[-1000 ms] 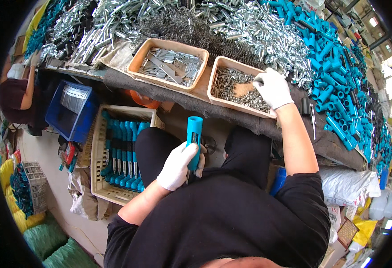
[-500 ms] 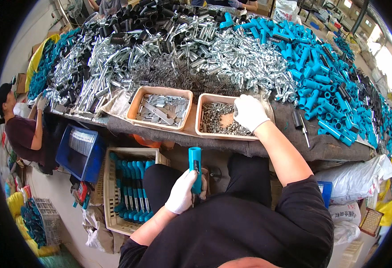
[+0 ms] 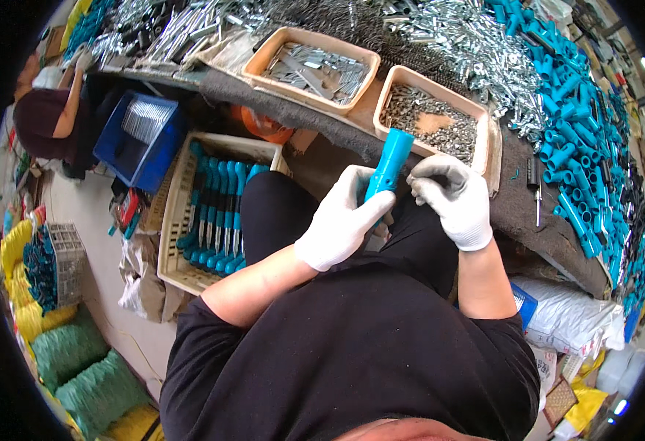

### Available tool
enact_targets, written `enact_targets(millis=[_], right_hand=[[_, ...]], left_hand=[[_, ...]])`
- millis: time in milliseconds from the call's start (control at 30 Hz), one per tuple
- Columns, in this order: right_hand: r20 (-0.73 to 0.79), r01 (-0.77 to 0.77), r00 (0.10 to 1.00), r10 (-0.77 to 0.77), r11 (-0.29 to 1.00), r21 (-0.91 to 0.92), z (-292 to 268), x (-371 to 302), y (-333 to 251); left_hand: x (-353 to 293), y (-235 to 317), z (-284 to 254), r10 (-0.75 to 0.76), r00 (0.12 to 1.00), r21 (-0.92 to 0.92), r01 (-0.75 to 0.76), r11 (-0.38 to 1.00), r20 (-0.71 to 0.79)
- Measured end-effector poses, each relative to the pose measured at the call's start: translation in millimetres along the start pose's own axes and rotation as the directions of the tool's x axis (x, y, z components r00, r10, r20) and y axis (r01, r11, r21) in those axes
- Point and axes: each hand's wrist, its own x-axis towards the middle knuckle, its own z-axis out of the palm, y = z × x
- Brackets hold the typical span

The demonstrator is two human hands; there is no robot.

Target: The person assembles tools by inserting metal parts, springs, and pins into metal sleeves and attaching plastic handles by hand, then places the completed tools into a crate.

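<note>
Left fingers (image 3: 359, 175) clasp a smooth, tilted teal tube (image 3: 394, 156); right fingers (image 3: 434, 167) curl, any pinch unclear.

Gripping a blue tube (image 3: 390, 165) in the left hand (image 3: 346, 220), curling the right hand (image 3: 458, 202) just beside it, near trays (image 3: 433, 123) along the tabletop's front edge (image 3: 524, 231)

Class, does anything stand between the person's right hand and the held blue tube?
Nothing visible stands between the right hand and the upper part of the tube; lower down, the left hand wraps around it.
</note>
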Motion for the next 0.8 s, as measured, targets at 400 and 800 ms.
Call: enact_targets(millis=[400, 800], right_hand=[[0.049, 0.197, 0.980, -0.192, 0.972, -0.130, 13.3, -15.6, 29.8], [0.104, -0.036, 0.995, 0.003, 0.948, 0.315, -7.2, -28.8, 35.8]], left_hand=[[-17.8, -6.0, 8.2, 0.253, 0.967, 0.396, -0.223, 0.891, -0.024], [-11.6, 6.0, 1.7, -0.095, 0.935, 0.200, 0.026, 0.979, 0.341]])
